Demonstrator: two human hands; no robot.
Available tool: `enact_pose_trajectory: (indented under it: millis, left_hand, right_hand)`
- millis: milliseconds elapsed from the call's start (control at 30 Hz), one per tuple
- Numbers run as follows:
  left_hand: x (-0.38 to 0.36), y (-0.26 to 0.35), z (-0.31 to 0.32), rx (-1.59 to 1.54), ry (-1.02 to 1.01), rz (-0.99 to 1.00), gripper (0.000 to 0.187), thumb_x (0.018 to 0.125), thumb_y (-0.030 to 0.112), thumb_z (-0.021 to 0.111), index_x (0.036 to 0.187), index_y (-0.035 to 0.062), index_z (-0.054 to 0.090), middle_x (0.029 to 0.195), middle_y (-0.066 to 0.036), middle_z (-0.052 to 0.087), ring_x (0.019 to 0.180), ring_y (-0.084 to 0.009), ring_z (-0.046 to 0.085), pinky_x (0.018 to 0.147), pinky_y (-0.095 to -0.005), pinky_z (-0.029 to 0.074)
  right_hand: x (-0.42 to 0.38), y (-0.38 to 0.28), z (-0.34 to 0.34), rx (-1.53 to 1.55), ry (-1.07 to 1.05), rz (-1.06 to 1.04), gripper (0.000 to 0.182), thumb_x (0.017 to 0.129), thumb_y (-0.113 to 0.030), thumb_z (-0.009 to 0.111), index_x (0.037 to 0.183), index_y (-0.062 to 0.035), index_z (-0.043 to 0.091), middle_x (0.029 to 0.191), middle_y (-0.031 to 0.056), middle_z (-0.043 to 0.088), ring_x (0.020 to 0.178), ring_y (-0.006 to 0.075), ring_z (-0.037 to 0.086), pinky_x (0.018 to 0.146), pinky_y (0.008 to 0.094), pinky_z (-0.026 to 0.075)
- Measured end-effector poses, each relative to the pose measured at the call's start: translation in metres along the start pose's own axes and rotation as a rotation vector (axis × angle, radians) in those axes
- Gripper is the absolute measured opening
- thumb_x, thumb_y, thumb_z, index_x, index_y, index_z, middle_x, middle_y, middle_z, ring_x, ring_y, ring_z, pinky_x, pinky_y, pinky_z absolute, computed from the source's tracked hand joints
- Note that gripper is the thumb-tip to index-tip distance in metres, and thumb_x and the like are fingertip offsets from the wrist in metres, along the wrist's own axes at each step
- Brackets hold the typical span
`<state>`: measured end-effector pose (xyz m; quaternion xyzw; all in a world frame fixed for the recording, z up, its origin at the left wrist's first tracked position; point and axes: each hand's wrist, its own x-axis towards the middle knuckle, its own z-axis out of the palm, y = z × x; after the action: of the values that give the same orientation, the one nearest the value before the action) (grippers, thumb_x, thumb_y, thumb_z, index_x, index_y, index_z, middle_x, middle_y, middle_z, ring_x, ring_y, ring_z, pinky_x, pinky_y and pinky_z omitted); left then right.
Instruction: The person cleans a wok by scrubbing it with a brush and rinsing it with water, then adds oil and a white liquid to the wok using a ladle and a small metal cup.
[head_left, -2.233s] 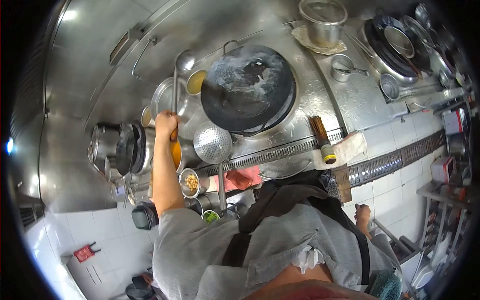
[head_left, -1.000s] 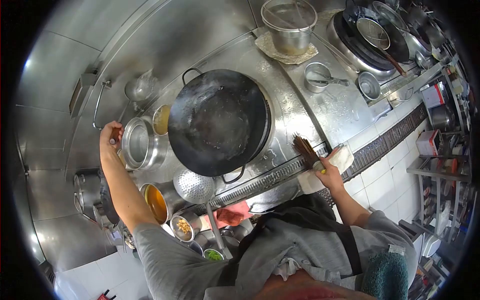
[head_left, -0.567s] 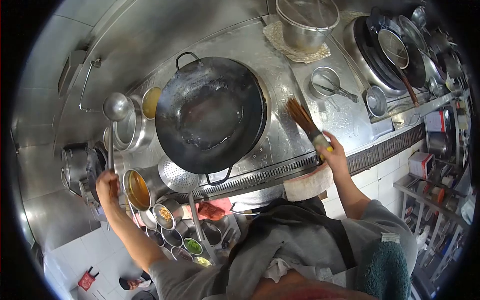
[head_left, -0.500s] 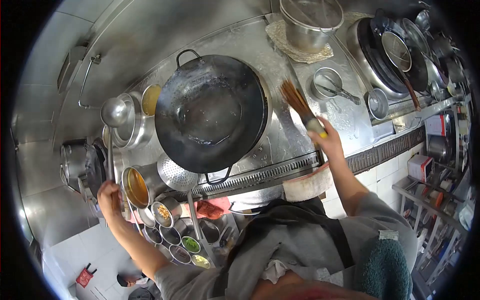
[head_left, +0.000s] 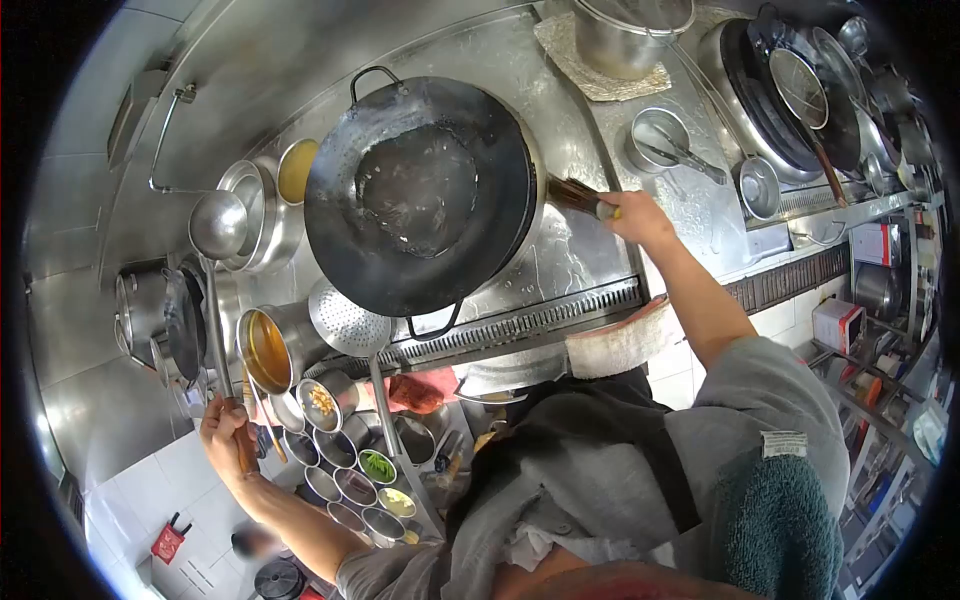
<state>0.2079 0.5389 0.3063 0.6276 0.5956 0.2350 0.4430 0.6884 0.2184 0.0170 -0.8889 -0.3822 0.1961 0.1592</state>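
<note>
At the wok's right rim, the right hand has its fingers wrapped around a bamboo brush. Near left, the left hand's fingers grip a ladle handle, bowl raised beside steel pots.

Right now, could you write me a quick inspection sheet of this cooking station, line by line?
Surface: steel counter, wet, with a slotted drain along the front.
Job's things: black wok holding some liquid; bamboo brush at its right rim; ladle raised beside the wok.
Clutter: perforated skimmer, small seasoning bowls, pot of orange liquid, folded cloth.
Hands: left hand grips the ladle handle; right hand grips the brush.
Cables: nothing seen.
Surroundings: second wok, white tiled floor.
</note>
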Motion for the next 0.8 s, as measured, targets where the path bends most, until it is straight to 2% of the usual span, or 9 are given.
enact_pose_trajectory:
  millis: [67, 167, 200, 300, 367, 433, 500, 667, 800]
  left_hand:
    - [-0.006, 0.010, 0.008, 0.004, -0.005, 0.018, 0.037, 0.064, 0.006, 0.056, 0.097, -0.0099, 0.051, 0.062, -0.005, 0.051, 0.039, -0.0118, 0.045, 0.035, -0.0214, 0.035]
    - [-0.004, 0.015, 0.022, -0.021, -0.059, 0.047, 0.038, 0.064, 0.004, 0.055, 0.099, -0.0114, 0.049, 0.062, -0.006, 0.050, 0.041, -0.0131, 0.045, 0.039, -0.0226, 0.036]
    - [-0.005, 0.020, 0.032, -0.002, -0.056, 0.053, 0.039, 0.064, 0.003, 0.055, 0.100, -0.0119, 0.049, 0.062, -0.006, 0.050, 0.041, -0.0131, 0.045, 0.039, -0.0229, 0.036]
    - [-0.004, 0.034, 0.056, 0.048, -0.041, 0.081, 0.042, 0.064, 0.002, 0.055, 0.103, -0.0137, 0.048, 0.063, -0.006, 0.051, 0.042, -0.0126, 0.045, 0.039, -0.0229, 0.036]
    - [0.002, 0.038, 0.060, 0.072, -0.180, 0.081, 0.045, 0.064, 0.002, 0.055, 0.105, -0.0141, 0.048, 0.066, -0.008, 0.054, 0.042, -0.0121, 0.046, 0.039, -0.0223, 0.036]
    - [0.002, 0.038, 0.068, 0.035, -0.207, 0.106, 0.045, 0.063, 0.001, 0.055, 0.106, -0.0135, 0.048, 0.067, -0.008, 0.055, 0.043, -0.0119, 0.047, 0.039, -0.0217, 0.037]
    - [-0.004, 0.046, 0.077, 0.030, -0.227, 0.116, 0.045, 0.063, 0.001, 0.055, 0.105, -0.0132, 0.049, 0.067, -0.008, 0.055, 0.042, -0.0119, 0.046, 0.039, -0.0213, 0.036]
    - [-0.018, 0.074, 0.126, 0.157, -0.347, 0.255, 0.045, 0.063, 0.001, 0.056, 0.106, -0.0114, 0.050, 0.070, -0.007, 0.056, 0.047, -0.0102, 0.048, 0.042, -0.0204, 0.037]
    - [-0.014, 0.095, 0.190, 0.359, -0.460, 0.389, 0.045, 0.065, 0.005, 0.058, 0.108, -0.0088, 0.054, 0.073, -0.009, 0.059, 0.052, -0.0136, 0.053, 0.045, -0.0244, 0.040]
  right_hand:
    - [0.008, 0.006, -0.017, 0.289, -0.101, 0.216, 0.051, 0.072, -0.032, 0.057, 0.117, -0.0081, 0.057, 0.108, 0.0200, 0.059, 0.101, 0.0349, 0.056, 0.090, 0.0379, 0.043]
    - [0.086, 0.012, -0.019, 0.431, 0.288, 0.166, 0.050, 0.070, -0.032, 0.060, 0.114, -0.0070, 0.059, 0.101, 0.0197, 0.062, 0.096, 0.0344, 0.059, 0.084, 0.0374, 0.045]
    - [0.099, -0.003, -0.036, 0.786, 0.084, 0.280, 0.052, 0.069, -0.031, 0.060, 0.115, -0.0083, 0.058, 0.095, 0.0187, 0.064, 0.088, 0.0352, 0.061, 0.077, 0.0387, 0.047]
    - [0.095, -0.018, -0.006, 0.263, 0.118, 0.142, 0.049, 0.066, -0.028, 0.059, 0.113, -0.0142, 0.061, 0.093, 0.0154, 0.065, 0.086, 0.0341, 0.062, 0.075, 0.0391, 0.048]
    - [0.031, 0.017, 0.042, 0.197, 0.072, 0.123, 0.044, 0.065, -0.028, 0.059, 0.108, -0.0182, 0.064, 0.095, 0.0157, 0.064, 0.089, 0.0346, 0.061, 0.081, 0.0401, 0.047]
    - [-0.051, 0.011, 0.032, 0.180, -0.217, 0.123, 0.046, 0.064, -0.033, 0.060, 0.108, -0.0192, 0.064, 0.101, 0.0168, 0.063, 0.094, 0.0348, 0.059, 0.087, 0.0398, 0.046]
    - [-0.094, 0.006, 0.015, 0.230, -0.211, 0.156, 0.047, 0.065, -0.034, 0.060, 0.109, -0.0175, 0.063, 0.103, 0.0175, 0.062, 0.095, 0.0348, 0.059, 0.087, 0.0395, 0.045]
    - [-0.027, 0.013, 0.010, 0.378, 0.342, 0.137, 0.050, 0.071, -0.028, 0.060, 0.118, -0.0111, 0.056, 0.098, 0.0213, 0.062, 0.091, 0.0358, 0.060, 0.081, 0.0396, 0.047]
    - [-0.027, -0.013, 0.054, 0.178, 0.043, 0.183, 0.041, 0.071, -0.018, 0.056, 0.112, -0.0115, 0.059, 0.095, 0.0181, 0.063, 0.088, 0.0366, 0.060, 0.081, 0.0416, 0.048]
